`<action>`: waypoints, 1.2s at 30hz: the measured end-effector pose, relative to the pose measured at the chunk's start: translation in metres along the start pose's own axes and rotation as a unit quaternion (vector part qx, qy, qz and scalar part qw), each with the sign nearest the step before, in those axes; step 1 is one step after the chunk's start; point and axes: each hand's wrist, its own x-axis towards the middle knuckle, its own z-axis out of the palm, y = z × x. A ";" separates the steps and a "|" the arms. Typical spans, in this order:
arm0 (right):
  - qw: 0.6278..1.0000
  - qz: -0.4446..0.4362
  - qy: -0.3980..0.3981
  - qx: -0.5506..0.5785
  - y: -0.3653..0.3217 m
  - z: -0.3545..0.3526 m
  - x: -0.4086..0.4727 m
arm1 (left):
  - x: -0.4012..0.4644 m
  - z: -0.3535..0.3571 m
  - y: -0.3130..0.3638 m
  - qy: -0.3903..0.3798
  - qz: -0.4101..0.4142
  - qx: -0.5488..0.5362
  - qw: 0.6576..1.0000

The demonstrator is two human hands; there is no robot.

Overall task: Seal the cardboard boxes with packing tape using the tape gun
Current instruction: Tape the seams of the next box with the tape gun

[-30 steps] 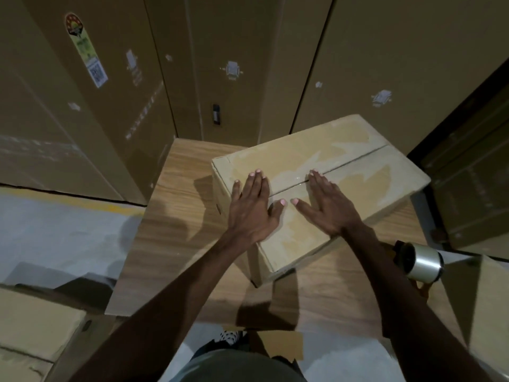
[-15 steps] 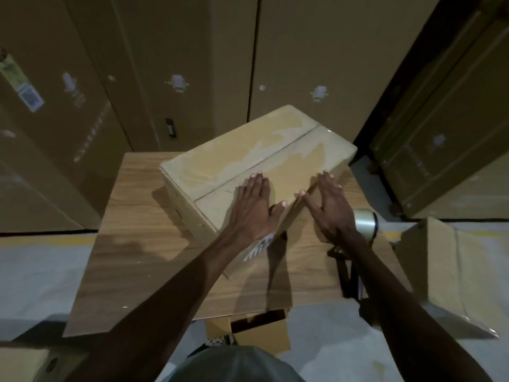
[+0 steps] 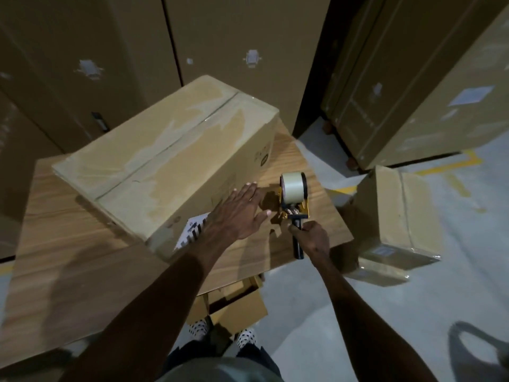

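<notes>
My right hand (image 3: pixel 312 238) curls around the black handle of the tape gun (image 3: pixel 294 199), which stands on the wooden worktop (image 3: pixel 68 244) with its clear roll uppermost, while my left hand (image 3: pixel 239 210) lies flat with fingers spread straight against the near side of the cardboard box (image 3: pixel 165 161), holding nothing. The step in hand looks to be picking up the gun; done well, that means a firm grip low on the handle, lifting clear of the worktop with the roll end leading, and keeping my left palm bracing the box so it cannot slide. The box sits just to the left of the gun, its centre seam running away from me along the top, up and left of both hands. A second box (image 3: pixel 391 227) stands on the floor to my right, and tall cartons (image 3: pixel 234 37) line the wall beyond.
</notes>
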 end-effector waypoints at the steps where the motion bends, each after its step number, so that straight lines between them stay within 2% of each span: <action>1: 0.999 0.020 -0.016 0.031 0.005 0.007 0.007 | 0.002 0.001 0.004 -0.009 -0.006 -0.004 1.000; 8: 0.972 0.116 -0.040 0.200 0.014 0.040 0.050 | -0.008 0.017 0.009 -0.018 -0.030 0.018 0.999; 16: 0.981 0.056 -0.017 0.186 0.000 0.015 0.058 | -0.013 0.027 -0.003 -0.024 -0.045 -0.005 0.999; 18: 0.970 0.050 -0.021 0.237 -0.022 -0.010 0.030 | -0.011 0.022 -0.002 -0.020 -0.054 -0.037 0.998; 21: 0.953 0.052 -0.070 0.291 -0.047 -0.046 -0.003 | -0.001 0.011 0.000 -0.007 -0.086 -0.132 0.987; 24: 0.945 0.049 -0.116 0.302 -0.060 -0.074 -0.025 | 0.014 -0.006 0.006 0.030 -0.113 -0.279 0.953; 29: 0.917 0.043 -0.187 0.350 -0.080 -0.096 -0.062 | 0.027 -0.037 0.016 0.051 -0.095 -0.496 0.861; 32: 0.900 0.045 -0.209 0.380 -0.098 -0.096 -0.080 | 0.022 -0.050 0.014 0.053 -0.049 -0.568 0.820; 36: 0.893 0.032 -0.220 0.392 -0.126 -0.089 -0.099 | 0.009 -0.064 0.000 0.084 -0.031 -0.615 0.783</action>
